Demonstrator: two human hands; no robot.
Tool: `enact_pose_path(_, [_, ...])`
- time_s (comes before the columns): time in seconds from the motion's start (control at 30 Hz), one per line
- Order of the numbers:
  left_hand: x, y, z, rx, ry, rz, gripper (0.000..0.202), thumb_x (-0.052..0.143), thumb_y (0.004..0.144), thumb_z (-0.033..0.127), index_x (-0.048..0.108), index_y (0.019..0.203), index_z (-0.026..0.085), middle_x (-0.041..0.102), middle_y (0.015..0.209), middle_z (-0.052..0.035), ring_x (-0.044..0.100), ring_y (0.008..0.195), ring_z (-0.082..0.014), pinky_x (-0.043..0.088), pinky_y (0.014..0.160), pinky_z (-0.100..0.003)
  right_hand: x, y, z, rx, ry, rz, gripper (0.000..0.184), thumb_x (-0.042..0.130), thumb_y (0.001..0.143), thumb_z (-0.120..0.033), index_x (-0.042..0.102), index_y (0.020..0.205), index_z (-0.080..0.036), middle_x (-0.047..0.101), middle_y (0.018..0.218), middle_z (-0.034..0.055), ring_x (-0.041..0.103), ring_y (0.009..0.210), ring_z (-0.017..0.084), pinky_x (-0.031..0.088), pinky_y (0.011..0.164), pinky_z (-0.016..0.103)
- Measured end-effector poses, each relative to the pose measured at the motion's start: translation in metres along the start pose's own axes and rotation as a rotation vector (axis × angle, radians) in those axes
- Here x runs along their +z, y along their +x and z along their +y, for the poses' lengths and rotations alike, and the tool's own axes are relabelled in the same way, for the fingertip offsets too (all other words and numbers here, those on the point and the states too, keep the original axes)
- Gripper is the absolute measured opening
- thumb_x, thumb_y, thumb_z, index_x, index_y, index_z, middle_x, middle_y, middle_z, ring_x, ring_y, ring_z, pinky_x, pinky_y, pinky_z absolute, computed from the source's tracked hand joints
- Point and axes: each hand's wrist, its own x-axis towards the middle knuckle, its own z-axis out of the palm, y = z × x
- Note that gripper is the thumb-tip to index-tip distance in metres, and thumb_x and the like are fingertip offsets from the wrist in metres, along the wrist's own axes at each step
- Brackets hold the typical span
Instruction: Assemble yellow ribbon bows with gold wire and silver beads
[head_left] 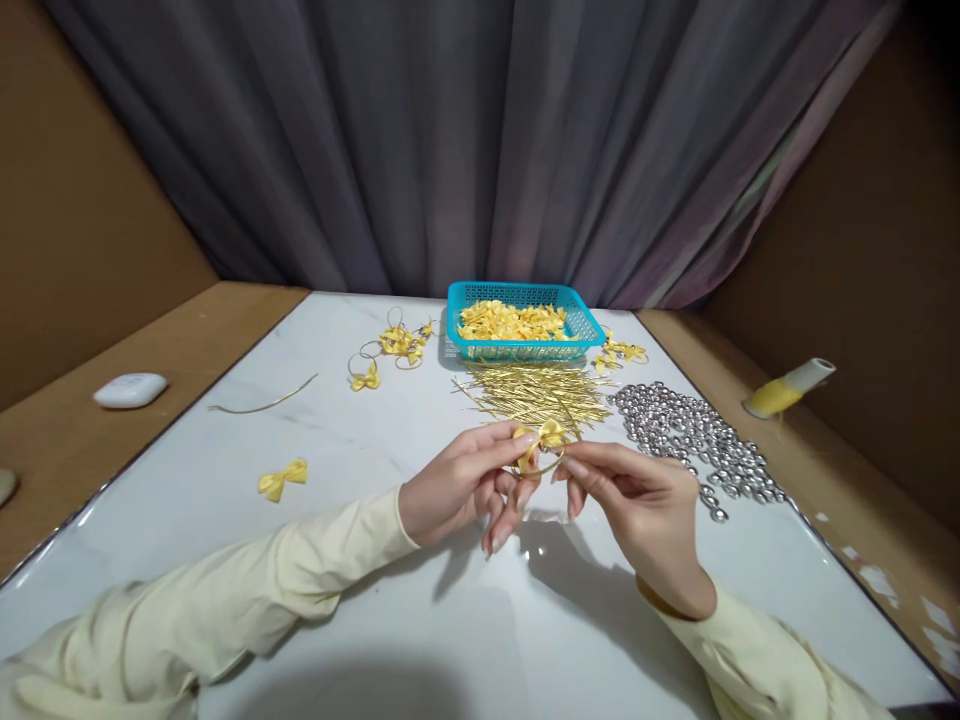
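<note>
the left hand (465, 482) is closed in a pinch on a yellow bow (551, 433), its thumb laid over the middle, and i have the right hand (651, 510) just beside it, thumb and forefinger narrowed on a gold cord (541, 472). the bow looks glossy and ribbon-like, with two flared wings; my left thumb covers part of it, so i cannot make out the knot. the cord is thin, with a metallic shine, and bends into an arc under the bow. both sit above the table (352, 445), in front of a heap of gold cords (525, 390), near the middle of my head view.

the bow's long axis tilts from lower left to upper right, one wing pointing up and away from me, the other down toward the left fingers. the cord's arc bulges toward me, its right side rising to the right fingertips. i cannot tell where both its ends lie.

my left forearm slants in from the lower left, the hand's remaining fingers curled below the bow. the right forearm comes up from the lower right, wrist bent, fingers pointing left. a pile of silver beads (712, 450) lies beyond that hand.
</note>
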Motion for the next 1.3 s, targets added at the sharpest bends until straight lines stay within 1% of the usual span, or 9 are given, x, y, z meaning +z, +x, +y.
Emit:
enact_pose_path(0.23, [-0.0015, 0.0005, -0.0008, -0.003, -0.024, -0.008, 0.016, 0.037, 0.089, 0.025, 0.044, 0.079, 0.015, 0.053, 0.057, 0.0033, 0.052, 0.031, -0.0076, 0.039, 0.026, -0.013, 0.0004, 0.0005, -0.0002, 0.045, 0.046, -0.007, 0.015, 0.059, 0.074, -0.007, 0.069, 0.079, -0.018, 0.065, 0.059, 0.0, 0.056, 0.04, 0.01, 0.047, 0.045, 0.023])
enact_pose_path(0.37, [-0.0006, 0.0008, 0.0002, -0.017, -0.007, 0.007, 0.016, 0.039, 0.088, 0.026, 0.044, 0.077, 0.015, 0.053, 0.057, 0.003, 0.052, 0.032, -0.0081, 0.039, 0.026, -0.013, 0.0005, 0.0006, 0.0004, 0.042, 0.046, -0.009, 0.015, 0.059, 0.074, -0.008, 0.068, 0.079, -0.018, 0.065, 0.058, 0.0, 0.056, 0.04, 0.01, 0.047, 0.045, 0.024])
enact_pose_path(0.6, [0.0008, 0.0025, 0.0014, 0.002, -0.028, 0.017, 0.017, 0.04, 0.087, 0.024, 0.044, 0.075, 0.014, 0.052, 0.057, 0.004, 0.049, 0.029, -0.0055, 0.035, 0.024, -0.011, -0.0009, -0.0008, 0.0007, 0.057, 0.039, -0.016, 0.013, 0.058, 0.074, -0.009, 0.068, 0.079, -0.017, 0.065, 0.059, 0.0008, 0.056, 0.039, 0.011, 0.048, 0.045, 0.026])
enact_pose_path(0.77, [0.0007, 0.0029, 0.0009, -0.001, -0.032, 0.039, 0.015, 0.043, 0.086, 0.027, 0.043, 0.076, 0.015, 0.051, 0.057, 0.0047, 0.048, 0.028, -0.0051, 0.033, 0.023, -0.011, 0.0006, 0.0015, -0.0005, 0.095, 0.073, -0.02, 0.011, 0.059, 0.074, -0.011, 0.068, 0.078, -0.016, 0.066, 0.059, 0.0023, 0.058, 0.042, 0.013, 0.049, 0.046, 0.027])
enact_pose_path(0.9, [0.0014, 0.0025, 0.001, 0.002, -0.038, 0.053, 0.014, 0.042, 0.086, 0.025, 0.044, 0.076, 0.015, 0.051, 0.056, 0.0048, 0.048, 0.028, -0.0049, 0.034, 0.024, -0.011, 0.0008, 0.002, -0.001, 0.104, 0.091, -0.026, 0.01, 0.059, 0.074, -0.011, 0.068, 0.077, -0.016, 0.066, 0.059, 0.002, 0.058, 0.042, 0.012, 0.049, 0.046, 0.027])
enact_pose_path(1.07, [0.002, 0.0021, 0.0011, -0.008, -0.047, 0.042, 0.015, 0.042, 0.086, 0.025, 0.044, 0.075, 0.015, 0.052, 0.056, 0.0043, 0.05, 0.029, -0.0062, 0.037, 0.024, -0.012, 0.0, 0.0013, -0.0007, 0.108, 0.083, -0.028, 0.011, 0.059, 0.074, -0.011, 0.068, 0.077, -0.016, 0.066, 0.06, 0.0022, 0.057, 0.042, 0.012, 0.048, 0.045, 0.026])
enact_pose_path(1.3, [-0.0007, 0.0024, -0.001, 0.008, -0.023, 0.031, 0.015, 0.04, 0.087, 0.024, 0.044, 0.077, 0.015, 0.053, 0.056, 0.0033, 0.051, 0.031, -0.0072, 0.04, 0.026, -0.013, -0.0004, 0.0009, -0.0005, 0.118, 0.047, -0.024, 0.011, 0.059, 0.073, -0.012, 0.068, 0.078, -0.016, 0.066, 0.058, 0.002, 0.056, 0.04, 0.012, 0.047, 0.044, 0.026])
